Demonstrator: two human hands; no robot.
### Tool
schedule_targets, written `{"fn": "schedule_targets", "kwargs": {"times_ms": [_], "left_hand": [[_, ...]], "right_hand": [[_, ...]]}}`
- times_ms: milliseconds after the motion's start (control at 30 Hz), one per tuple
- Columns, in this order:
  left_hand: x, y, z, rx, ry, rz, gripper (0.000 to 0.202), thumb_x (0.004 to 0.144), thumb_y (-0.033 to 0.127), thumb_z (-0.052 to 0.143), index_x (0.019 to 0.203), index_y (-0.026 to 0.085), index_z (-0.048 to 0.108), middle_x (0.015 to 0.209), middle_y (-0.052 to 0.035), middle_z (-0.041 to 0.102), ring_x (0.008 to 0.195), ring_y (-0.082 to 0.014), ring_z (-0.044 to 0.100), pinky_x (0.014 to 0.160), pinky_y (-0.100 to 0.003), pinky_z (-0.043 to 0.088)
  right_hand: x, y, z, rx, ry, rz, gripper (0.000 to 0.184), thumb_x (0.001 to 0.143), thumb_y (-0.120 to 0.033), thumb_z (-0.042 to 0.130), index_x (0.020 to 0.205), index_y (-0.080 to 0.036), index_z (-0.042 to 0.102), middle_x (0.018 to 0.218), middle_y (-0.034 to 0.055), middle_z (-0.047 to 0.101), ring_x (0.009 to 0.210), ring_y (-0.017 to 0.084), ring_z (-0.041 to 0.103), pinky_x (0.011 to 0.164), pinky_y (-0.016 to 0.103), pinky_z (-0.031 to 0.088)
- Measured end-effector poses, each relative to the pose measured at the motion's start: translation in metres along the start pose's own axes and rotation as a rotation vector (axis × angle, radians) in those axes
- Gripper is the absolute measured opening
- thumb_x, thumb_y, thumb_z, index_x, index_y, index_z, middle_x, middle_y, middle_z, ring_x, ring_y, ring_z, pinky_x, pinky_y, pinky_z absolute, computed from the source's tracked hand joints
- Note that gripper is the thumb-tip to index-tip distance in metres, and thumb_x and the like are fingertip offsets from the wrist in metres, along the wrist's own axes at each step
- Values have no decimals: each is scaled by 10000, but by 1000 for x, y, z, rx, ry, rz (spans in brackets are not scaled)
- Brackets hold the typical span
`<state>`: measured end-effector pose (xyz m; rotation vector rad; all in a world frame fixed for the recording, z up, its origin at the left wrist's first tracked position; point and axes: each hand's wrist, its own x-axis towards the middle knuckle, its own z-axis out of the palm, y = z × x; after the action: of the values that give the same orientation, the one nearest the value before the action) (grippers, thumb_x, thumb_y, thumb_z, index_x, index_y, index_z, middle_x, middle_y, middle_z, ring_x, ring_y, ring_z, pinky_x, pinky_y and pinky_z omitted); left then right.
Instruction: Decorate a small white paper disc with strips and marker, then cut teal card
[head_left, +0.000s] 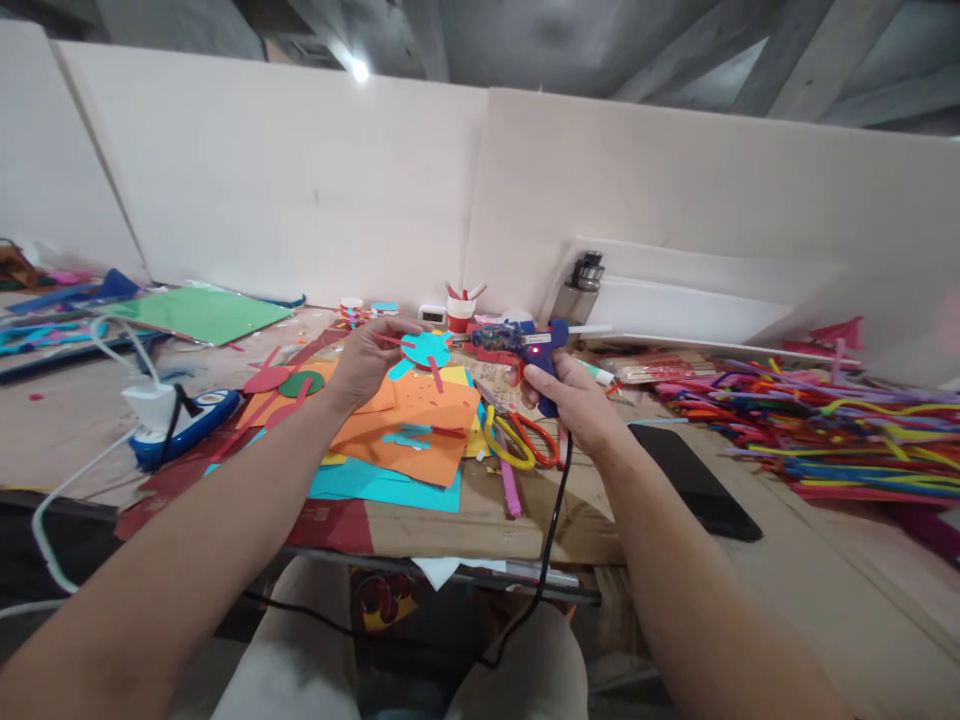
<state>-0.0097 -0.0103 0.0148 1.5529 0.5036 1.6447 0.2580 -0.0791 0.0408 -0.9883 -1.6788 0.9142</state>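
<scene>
The left hand (365,358) is closed around the edge of a turquoise paper cut-out (424,350), a round piece with red strips sticking out from it, and holds it up just above the surface (795,590). The right hand (571,400) is wrapped tight around the grip of a blue glue gun (525,345), whose small red light is lit; its nozzle points left, close to the cut-out, though whether the tip touches the paper cannot be told. A black cord (551,520) hangs from the gun's handle and runs down over the front edge of the surface. Below the cut-out lie orange sheets (420,425) stacked on a turquoise sheet (375,485). Just right of them, under the right hand, sit scissors (517,440) with yellow and red handles. A black phone (694,480) lies flat near the right forearm. Farther right, a heap of coloured pipe cleaners (840,430) spreads across the surface. On the left, a white plug sits in a blue power strip (184,425), and a green sheet (199,312) lies behind it. A red and white cup (460,310) stands by the back wall.
</scene>
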Motion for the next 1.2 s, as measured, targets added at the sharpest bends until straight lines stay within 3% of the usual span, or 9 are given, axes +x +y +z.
{"fn": "schedule_targets", "kwargs": {"times_ms": [200,700,1200], "left_hand": [[1,0,-3,-13,18,-8,343,547,322,876,822,181,726,972,-100,736,925,-236,686,742,-318,554],[-4,2,1,70,-29,-32,341,589,373,850,851,185,738,949,-95,730,882,-222,685,760,-318,532],[-5,9,5,79,1,-64,366,545,367,871,818,165,734,949,-110,730,850,-221,682,722,-307,536]], "right_hand": [[-2,1,-2,-57,-7,17,279,828,-456,591,870,-194,506,658,-43,509,599,104,451,591,253,353],[-2,-4,2,-93,-17,12,271,827,-433,581,944,-191,549,644,-50,514,624,125,455,658,269,358],[-2,-6,0,-136,9,11,231,818,-426,578,863,-201,551,640,-37,522,634,135,465,664,274,371]]}}
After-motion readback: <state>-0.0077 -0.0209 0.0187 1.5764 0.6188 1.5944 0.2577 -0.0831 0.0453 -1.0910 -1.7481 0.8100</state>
